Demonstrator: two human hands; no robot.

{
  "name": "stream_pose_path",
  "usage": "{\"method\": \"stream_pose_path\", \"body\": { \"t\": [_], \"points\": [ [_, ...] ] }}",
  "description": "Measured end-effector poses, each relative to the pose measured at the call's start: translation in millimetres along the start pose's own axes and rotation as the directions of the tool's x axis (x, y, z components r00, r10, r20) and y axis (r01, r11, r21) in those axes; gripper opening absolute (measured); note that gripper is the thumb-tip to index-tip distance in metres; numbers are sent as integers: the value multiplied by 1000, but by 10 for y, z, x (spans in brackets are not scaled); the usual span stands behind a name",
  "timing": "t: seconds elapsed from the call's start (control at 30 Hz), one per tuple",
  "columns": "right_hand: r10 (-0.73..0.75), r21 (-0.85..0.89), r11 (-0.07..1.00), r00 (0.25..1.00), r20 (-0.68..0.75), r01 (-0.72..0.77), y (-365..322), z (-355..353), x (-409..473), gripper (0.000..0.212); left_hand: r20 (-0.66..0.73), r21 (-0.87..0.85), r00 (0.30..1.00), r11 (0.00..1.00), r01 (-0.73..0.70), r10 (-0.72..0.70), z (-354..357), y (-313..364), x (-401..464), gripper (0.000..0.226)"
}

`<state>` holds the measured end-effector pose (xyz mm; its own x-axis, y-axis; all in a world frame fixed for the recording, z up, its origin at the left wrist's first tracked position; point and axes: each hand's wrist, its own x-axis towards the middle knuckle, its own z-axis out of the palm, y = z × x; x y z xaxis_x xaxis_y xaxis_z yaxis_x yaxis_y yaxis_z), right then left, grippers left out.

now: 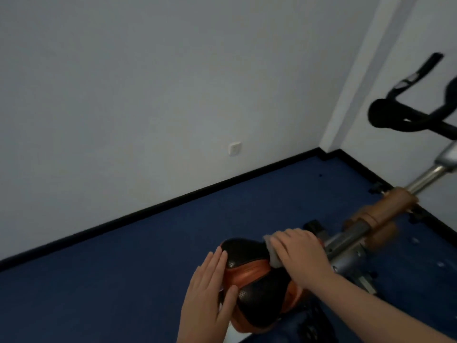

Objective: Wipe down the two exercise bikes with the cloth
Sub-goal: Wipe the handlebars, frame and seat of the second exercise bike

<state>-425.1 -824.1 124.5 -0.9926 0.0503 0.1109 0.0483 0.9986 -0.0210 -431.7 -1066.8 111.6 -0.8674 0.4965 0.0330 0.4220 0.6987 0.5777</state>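
Note:
One exercise bike fills the lower right. Its black and orange saddle (257, 283) is right below me. My left hand (209, 290) rests flat against the saddle's left side, fingers straight. My right hand (300, 256) presses a grey cloth (272, 253) onto the saddle's front end, fingers laid flat over it. The bike's silver frame tube (346, 240) with an orange-brown sleeve (385, 209) runs up to the right. Black handlebars (405, 120) stand at the upper right. Only this one bike is in view.
Blue carpet (123, 280) covers the floor, edged by a black skirting board (173, 204). White walls meet in a corner at the upper right, with a wall socket (234, 148) low on the left wall.

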Motion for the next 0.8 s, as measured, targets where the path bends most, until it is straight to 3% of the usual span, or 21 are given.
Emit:
{"method": "stream_pose_path", "body": {
  "t": [0.07,0.17,0.27,0.37,0.43,0.5,0.63,0.67,0.73,0.8],
  "points": [
    [134,-73,989,989,54,-130,-84,-85,118,20,30,16,998,998,-59,59,-37,-14,112,59],
    [303,-16,953,951,64,-303,-410,29,117,45,70,12,989,991,-134,133,-67,18,306,57],
    [226,184,957,974,2,-222,-628,20,-242,53,134,-58,973,981,-184,190,-97,42,503,47],
    [203,173,963,978,45,-207,-465,-40,-452,52,180,-73,954,971,-230,239,-113,-15,630,49],
    [383,161,904,917,111,-397,-224,-35,-406,51,193,-82,947,966,-246,257,-109,-42,677,50],
    [558,142,799,808,189,-585,-45,-68,-232,52,197,-93,937,957,-273,287,-104,-51,711,49],
    [699,139,646,655,287,-751,-195,-50,-10,54,232,-109,908,937,-331,348,-96,-122,757,50],
    [709,124,640,644,288,-759,-337,-37,-46,57,241,-118,901,933,-341,360,-97,-155,774,50],
    [679,106,691,693,243,-715,-683,-25,-214,63,263,-153,883,921,-359,388,-99,-194,825,51],
    [641,202,703,731,233,-682,-1039,-39,-424,65,291,-184,860,907,-380,419,-104,-212,870,54]
  ]
}}
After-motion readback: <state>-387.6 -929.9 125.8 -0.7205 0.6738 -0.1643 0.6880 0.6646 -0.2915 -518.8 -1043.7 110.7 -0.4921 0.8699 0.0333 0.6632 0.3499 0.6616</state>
